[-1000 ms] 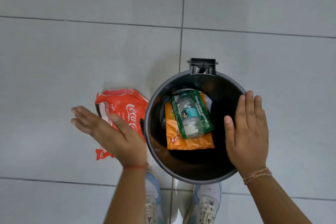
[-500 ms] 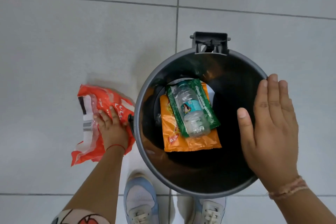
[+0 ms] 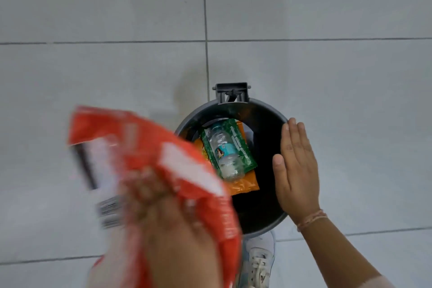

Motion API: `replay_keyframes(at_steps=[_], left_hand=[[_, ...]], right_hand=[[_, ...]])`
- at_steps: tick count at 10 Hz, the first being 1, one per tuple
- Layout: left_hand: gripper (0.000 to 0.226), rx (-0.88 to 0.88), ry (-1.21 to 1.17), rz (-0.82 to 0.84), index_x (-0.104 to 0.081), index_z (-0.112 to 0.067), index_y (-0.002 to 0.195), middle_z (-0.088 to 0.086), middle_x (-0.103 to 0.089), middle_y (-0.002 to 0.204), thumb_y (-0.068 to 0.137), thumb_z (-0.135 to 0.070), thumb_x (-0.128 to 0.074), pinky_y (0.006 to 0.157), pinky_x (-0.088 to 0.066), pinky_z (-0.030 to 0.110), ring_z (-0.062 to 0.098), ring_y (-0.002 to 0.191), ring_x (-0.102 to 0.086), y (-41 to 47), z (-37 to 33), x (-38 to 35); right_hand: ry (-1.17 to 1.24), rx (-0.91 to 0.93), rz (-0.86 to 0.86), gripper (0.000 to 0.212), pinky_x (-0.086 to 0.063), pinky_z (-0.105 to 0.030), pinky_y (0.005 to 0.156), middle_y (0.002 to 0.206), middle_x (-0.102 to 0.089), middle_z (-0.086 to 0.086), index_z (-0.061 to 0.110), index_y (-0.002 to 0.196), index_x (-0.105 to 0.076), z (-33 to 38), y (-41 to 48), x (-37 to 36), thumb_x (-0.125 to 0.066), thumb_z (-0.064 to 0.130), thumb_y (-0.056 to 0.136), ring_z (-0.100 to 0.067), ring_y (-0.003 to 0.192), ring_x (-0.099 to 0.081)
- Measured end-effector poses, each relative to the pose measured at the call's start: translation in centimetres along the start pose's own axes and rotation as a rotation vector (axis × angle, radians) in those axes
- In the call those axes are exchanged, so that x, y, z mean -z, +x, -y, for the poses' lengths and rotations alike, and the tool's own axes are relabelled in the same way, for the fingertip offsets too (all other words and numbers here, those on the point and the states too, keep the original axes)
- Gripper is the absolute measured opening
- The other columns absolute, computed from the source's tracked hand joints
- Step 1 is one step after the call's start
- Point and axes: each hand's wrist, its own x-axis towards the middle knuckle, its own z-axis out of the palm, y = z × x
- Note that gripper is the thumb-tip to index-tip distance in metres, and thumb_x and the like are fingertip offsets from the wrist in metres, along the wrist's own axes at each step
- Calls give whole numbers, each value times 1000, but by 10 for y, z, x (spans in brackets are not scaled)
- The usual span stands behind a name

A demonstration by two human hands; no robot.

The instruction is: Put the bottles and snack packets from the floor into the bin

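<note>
- The left hand (image 3: 163, 213) is raised close to the camera and blurred; its fingers are closed around the lower edge of a red packet (image 3: 145, 147), which is off the floor.
- The red packet hangs in the air over the left side of the bin (image 3: 264, 110), covering part of its left rim from this view (white lettering and a barcode patch show on it, too smeared to read).
- The bin is round, dark inside with a grey rim, and stands on the grey tiled floor (image 3: 93, 7); a black hinge bracket (image 3: 231, 92) sits at its far edge.
- Inside the bin, at the bottom, lies an orange packet (image 3: 243, 184).
- A green packet (image 3: 243, 147) lies on top of the orange one.
- A clear plastic bottle (image 3: 224, 154) with a teal label lies along the green packet, tilted, its cap end hard to make out.
- The right hand (image 3: 297, 170) is flat and open over the bin's right rim, fingers together and pointing away, thumb out to the left, holding nothing; whether it touches the rim cannot be told.
- A thin woven band (image 3: 311, 218) circles the right wrist.
- A white shoe (image 3: 257, 262) shows on the floor just below the bin.
</note>
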Motion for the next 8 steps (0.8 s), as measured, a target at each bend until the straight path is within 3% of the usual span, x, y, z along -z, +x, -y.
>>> replay_keyframes(at_steps=[1,2,3,4,5,6,7,8], left_hand=[[59,-122,59,71,-30,8,133,33,-42,134,86,-28,-34,111,-12,43,44,128,-28,-17,-44,-57],[57,-22,77,113,-27,3,137,26,-36,142,83,-14,-30,110,0,40,36,133,-15,-13,-52,-108],[58,12,147,172,-29,2,135,25,-40,140,80,-14,-30,108,0,47,35,131,-15,-5,-43,-144],[60,105,119,241,-23,-3,140,26,-30,145,85,-24,-32,108,-3,54,38,135,-9,-1,-43,-157],[73,214,59,402,4,-13,145,21,8,153,92,-35,-40,109,8,54,36,138,15,10,-46,-161],[85,227,69,514,8,-20,145,14,14,154,86,-50,-45,111,7,49,30,139,17,23,-46,-152],[79,262,-26,556,-7,-21,146,11,3,155,85,-50,-48,115,0,44,27,141,6,35,-50,-131],[61,148,-148,469,-22,-14,144,13,-25,151,92,-38,-43,113,-20,40,28,138,-20,23,-55,-100]], right_hand=[[65,5,0,66,-7,-27,116,149,-23,-13,-2,140,-24,-1,1,3,-6,46,99,-23,140,-14],[115,0,-12,65,-9,-29,116,149,-22,-11,-1,140,-23,-1,0,3,-7,47,99,-19,141,-12],[133,12,-24,66,-10,-32,116,149,-22,-10,-1,140,-24,-1,0,1,-7,46,99,-20,141,-12],[119,10,-34,68,-10,-32,116,149,-21,-10,-2,140,-27,-2,0,0,-6,47,98,-21,141,-13],[94,8,-35,69,-11,-33,117,149,-21,-10,-1,141,-27,-4,0,-1,-6,49,98,-21,141,-12],[58,2,-31,69,-11,-34,116,150,-20,-9,-1,141,-27,-3,-2,-2,-7,49,97,-21,141,-12],[4,-7,-15,68,-11,-36,115,150,-18,-8,1,142,-24,-2,3,-1,-9,50,97,-20,141,-10],[-58,-2,-1,66,-4,-34,114,151,-15,-9,2,143,-20,5,-3,7,-13,48,97,-20,141,-5]])
